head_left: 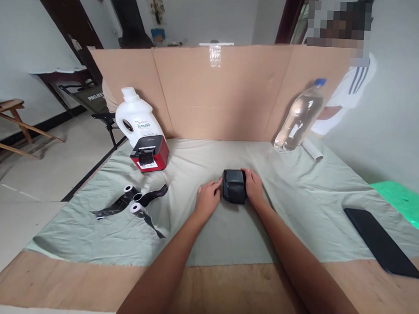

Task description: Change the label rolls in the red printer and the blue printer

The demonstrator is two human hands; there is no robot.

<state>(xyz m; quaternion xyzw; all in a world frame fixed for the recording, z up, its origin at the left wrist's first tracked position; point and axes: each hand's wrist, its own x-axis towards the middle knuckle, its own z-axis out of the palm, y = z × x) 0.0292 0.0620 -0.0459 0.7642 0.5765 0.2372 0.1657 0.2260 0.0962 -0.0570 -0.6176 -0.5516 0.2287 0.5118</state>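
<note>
Clear bottle [297,119], upper right, looks filled with colourless liquid; white jug [141,118], left of frame, opaque, contents hidden. Black device [234,187] mid-frame, rounded face toward bottom edge, long axis unclear. Left hand [208,194] half-curled, index at its left side; right hand [254,188] cupped against its right; firmness of grip, cannot tell.

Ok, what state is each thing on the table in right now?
Black device: upright between left hand and right hand; lid unclear.
Red-and-black machine: upright.
Three rolls: black strips partly unwound.
White jug: standing, capped.
Clear bottle: blue cap on.
White tube: lying down.
Dark slab: lying flat.
Cloth: wrinkled.
Cardboard: standing.
</note>
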